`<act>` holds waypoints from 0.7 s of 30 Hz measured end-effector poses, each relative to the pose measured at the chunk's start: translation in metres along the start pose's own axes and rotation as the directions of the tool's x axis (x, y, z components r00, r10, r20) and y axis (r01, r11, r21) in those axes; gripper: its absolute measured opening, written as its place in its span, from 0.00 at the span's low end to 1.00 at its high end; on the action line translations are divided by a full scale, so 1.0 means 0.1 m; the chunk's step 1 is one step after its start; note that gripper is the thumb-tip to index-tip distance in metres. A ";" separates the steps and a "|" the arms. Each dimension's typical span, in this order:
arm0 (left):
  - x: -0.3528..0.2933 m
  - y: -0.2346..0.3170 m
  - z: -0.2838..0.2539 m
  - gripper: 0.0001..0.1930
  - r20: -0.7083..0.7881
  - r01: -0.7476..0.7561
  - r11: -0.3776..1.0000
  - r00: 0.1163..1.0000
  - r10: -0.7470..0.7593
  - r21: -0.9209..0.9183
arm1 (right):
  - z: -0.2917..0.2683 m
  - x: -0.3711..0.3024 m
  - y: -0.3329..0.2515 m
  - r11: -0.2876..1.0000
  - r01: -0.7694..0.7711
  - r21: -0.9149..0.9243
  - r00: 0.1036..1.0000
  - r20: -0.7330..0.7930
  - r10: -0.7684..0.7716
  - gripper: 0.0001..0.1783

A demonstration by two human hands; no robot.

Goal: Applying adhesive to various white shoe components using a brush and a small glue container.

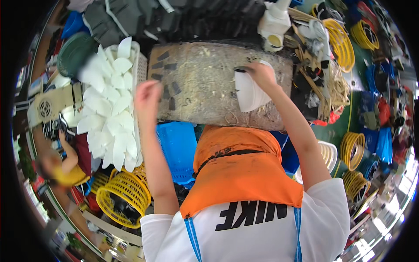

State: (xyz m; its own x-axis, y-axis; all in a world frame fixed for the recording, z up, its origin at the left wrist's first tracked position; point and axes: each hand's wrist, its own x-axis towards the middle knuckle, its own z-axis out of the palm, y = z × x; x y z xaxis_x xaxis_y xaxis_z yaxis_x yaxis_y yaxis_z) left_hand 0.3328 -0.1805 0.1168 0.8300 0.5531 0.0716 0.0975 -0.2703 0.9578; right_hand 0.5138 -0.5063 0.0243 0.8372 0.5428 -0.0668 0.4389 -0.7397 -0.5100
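Note:
My right hand is closed on a white curved piece like a shoe part, over the right half of a worn work board. A small black strip shows at the piece's upper left edge, by my fingertips. My left hand is at the board's left edge, its fingers curled together and a little blurred; whatever they hold is hidden. Several small dark strips lie on the board beside it. Left of that hand, a white basket is heaped with white curved pieces.
White plastic bottles stand behind the board, beside dark sheets. Scraps and cords crowd its right side. A blue crate sits below its front edge, and yellow baskets stand lower left. Another person sits at far left.

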 end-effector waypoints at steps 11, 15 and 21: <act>0.00 -0.47 2.41 0.31 0.722 -0.561 0.645 0.691 0.019 0.519 | -0.55 -0.66 0.27 0.944 -0.320 0.085 0.945 0.097 0.311 0.10; -0.15 -0.49 2.47 0.21 0.569 -0.485 0.642 0.817 0.092 0.594 | -0.71 0.26 0.82 0.982 -0.189 -0.002 0.842 -0.515 0.161 0.11; -0.31 0.03 2.20 0.05 0.414 -0.333 0.839 0.899 0.144 0.430 | -0.74 0.53 1.03 0.973 -0.175 -0.151 0.920 -0.376 0.107 0.12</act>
State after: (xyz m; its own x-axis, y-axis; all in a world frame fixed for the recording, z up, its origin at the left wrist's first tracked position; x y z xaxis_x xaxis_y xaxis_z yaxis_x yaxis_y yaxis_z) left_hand 0.4280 -0.3717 0.0558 0.9874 0.1322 0.0874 0.0419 -0.7495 0.6606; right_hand 0.6271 -0.5835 0.0311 0.9402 0.2709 0.2066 0.3301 -0.8745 -0.3554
